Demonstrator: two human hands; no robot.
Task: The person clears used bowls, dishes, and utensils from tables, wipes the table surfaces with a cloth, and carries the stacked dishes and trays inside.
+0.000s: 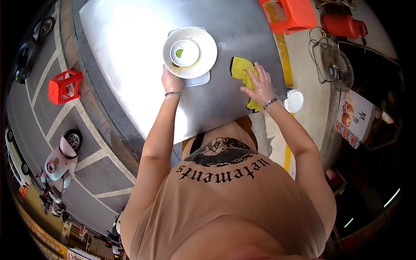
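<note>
At the table's left-middle, my left hand (172, 81), in a clear plastic glove, is closed at the near left edge of a white bowl (209, 56). Its fingertips are hidden beneath the rim. Inside sits a smaller white dish (190, 48) holding a green lime wedge (179, 53), and brownish residue marks the bowl. A pale tray (200, 81) shows under the bowl. My right hand (261, 86), gloved too, lies with fingers spread over a crumpled yellow cloth (242, 68) with dark edging, near the table's right edge.
The metal table (130, 56) stands between parking bays and a pale floor. A white tub (294, 101) is just off its right edge. Red stools (65, 88) stand on both sides. A fan (334, 69), cable and red gas cylinder (342, 26) sit right; a scooter (60, 160) is left.
</note>
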